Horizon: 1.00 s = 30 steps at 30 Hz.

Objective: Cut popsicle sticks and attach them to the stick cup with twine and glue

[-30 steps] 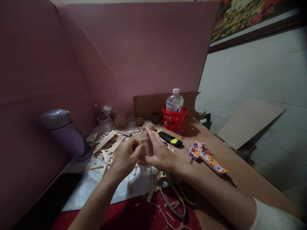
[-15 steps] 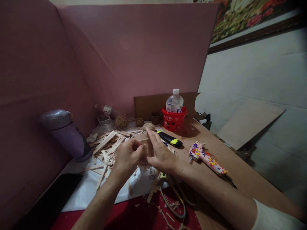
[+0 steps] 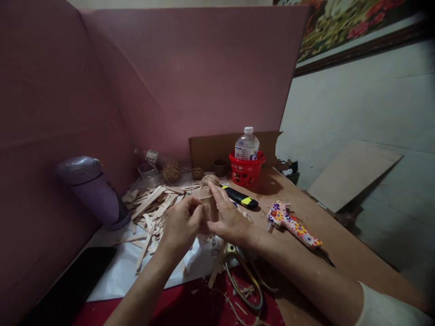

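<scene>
Between my hands stands a small cup-like piece made of wooden craft sticks [image 3: 205, 195], with a band of twine round its upper part. My right hand [image 3: 231, 217] steadies it from the right, fingers stretched along its side and thumb at the front. At its front left, my left hand [image 3: 181, 222] is closed in a pinch; what lies between the fingertips is too small to make out. Just behind the piece sits a ball of twine [image 3: 210, 179]. A pair of scissors [image 3: 243, 278] lies below my right wrist.
Loose craft sticks [image 3: 152, 206] are heaped at left beside a purple flask [image 3: 97, 192]. A yellow-black utility knife [image 3: 240, 197], a flowered glue gun [image 3: 294, 224] and a red bucket [image 3: 247, 170] holding a plastic bottle [image 3: 247, 145] are at right. A dark flat object [image 3: 78, 276] lies front left.
Both hands stay almost where they were round the craft-stick piece. My left hand shifts very slightly, and the view moves a little.
</scene>
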### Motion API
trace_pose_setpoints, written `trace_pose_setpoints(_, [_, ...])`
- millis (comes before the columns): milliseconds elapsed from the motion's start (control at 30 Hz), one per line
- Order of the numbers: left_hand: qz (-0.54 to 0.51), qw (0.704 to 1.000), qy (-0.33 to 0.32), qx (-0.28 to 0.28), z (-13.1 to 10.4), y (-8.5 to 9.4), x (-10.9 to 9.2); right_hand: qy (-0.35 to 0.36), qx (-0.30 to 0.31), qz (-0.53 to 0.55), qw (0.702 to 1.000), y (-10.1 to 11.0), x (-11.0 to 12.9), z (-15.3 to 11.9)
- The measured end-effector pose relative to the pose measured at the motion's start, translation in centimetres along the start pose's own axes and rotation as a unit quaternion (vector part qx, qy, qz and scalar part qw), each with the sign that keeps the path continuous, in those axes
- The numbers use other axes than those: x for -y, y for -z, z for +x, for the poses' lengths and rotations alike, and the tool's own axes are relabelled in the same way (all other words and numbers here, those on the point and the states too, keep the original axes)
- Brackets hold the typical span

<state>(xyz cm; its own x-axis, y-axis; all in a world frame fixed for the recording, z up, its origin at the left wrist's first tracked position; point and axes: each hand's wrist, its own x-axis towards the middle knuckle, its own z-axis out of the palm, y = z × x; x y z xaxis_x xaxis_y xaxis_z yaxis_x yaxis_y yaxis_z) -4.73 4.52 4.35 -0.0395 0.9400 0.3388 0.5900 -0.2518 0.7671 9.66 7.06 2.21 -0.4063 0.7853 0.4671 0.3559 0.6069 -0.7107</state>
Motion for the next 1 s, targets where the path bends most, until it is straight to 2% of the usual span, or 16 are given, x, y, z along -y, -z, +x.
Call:
trace_pose_setpoints(433, [-0.038, 0.999, -0.007, -0.002, 0.2, 0.1, 0.1, 0.002, 0.002, -0.016, 1.0, 0.1, 0.0, -0.1])
trace_pose_setpoints(667, [-0.012, 0.997, 0.003, -0.081, 0.6, 0.3, 0.4, -0.005, 0.002, 0.003, 1.0, 0.2, 0.2, -0.2])
trace_pose_setpoints(767, [-0.034, 0.992, 0.021, -0.118, 0.8, 0.0, 0.8, -0.011, 0.003, 0.001, 1.0, 0.2, 0.2, -0.2])
trace_pose_setpoints(833, [-0.086, 0.991, 0.028, -0.103, 0.9, -0.3, 1.1, -0.013, 0.004, -0.002, 1.0, 0.2, 0.1, -0.2])
trace_pose_setpoints(1000, [-0.231, 0.972, 0.032, 0.007, 0.8, -0.9, 1.4, -0.024, 0.0, 0.002, 1.0, 0.2, 0.0, -0.1])
